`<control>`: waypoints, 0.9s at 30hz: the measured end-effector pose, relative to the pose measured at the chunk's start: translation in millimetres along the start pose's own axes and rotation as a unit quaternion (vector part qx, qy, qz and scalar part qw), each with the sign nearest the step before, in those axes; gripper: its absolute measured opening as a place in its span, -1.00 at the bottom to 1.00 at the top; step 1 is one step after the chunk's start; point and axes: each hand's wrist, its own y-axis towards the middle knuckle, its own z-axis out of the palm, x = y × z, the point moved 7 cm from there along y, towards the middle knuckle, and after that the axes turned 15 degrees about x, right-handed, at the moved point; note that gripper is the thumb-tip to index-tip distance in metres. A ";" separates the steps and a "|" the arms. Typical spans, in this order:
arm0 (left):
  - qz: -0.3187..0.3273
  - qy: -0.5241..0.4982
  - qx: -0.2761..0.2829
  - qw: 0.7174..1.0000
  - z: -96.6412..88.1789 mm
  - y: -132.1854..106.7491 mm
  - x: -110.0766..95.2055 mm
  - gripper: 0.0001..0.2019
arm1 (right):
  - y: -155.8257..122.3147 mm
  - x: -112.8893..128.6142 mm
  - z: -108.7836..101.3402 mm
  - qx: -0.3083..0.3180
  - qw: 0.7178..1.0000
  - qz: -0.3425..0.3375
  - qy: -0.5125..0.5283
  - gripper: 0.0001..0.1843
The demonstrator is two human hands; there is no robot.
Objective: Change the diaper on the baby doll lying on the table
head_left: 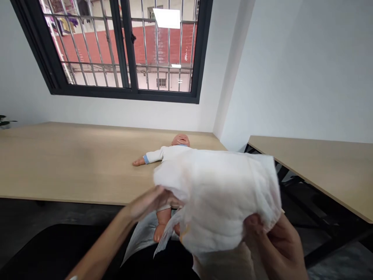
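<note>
A white diaper (221, 194) is held up in front of me, spread wide and blurred by motion. My left hand (148, 202) grips its left edge, fingers tucked behind the fabric. My right hand (274, 237) pinches its lower right corner. Behind the diaper a baby doll (171, 149) in a white top with blue cuffs lies on its back on the wooden table (72, 163), head toward the wall. One bare doll leg (161, 225) hangs over the table's front edge below the diaper. Most of the doll's body is hidden.
A second wooden table (320, 163) stands at the right, with a gap between the two. A barred window (125, 46) fills the wall behind. A dark chair back (52, 249) is at lower left. A plant leaf (4, 121) shows at the far left.
</note>
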 end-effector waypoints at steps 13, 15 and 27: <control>0.025 -0.005 -0.053 0.998 31.6 -39.3 46.1 -0.57 | 4.8 -44.1 -2.0 -0.037 0.987 0.103 0.114 -0.53; 0.042 0.016 -0.079 0.996 24.5 -42.2 34.2 -0.58 | 6.8 -39.9 -4.3 -0.051 0.990 0.094 0.093 -0.52; 0.128 -0.096 -0.056 0.986 24.0 -32.8 10.3 -0.59 | 16.5 -39.6 -10.2 -0.084 0.988 0.102 0.084 -0.40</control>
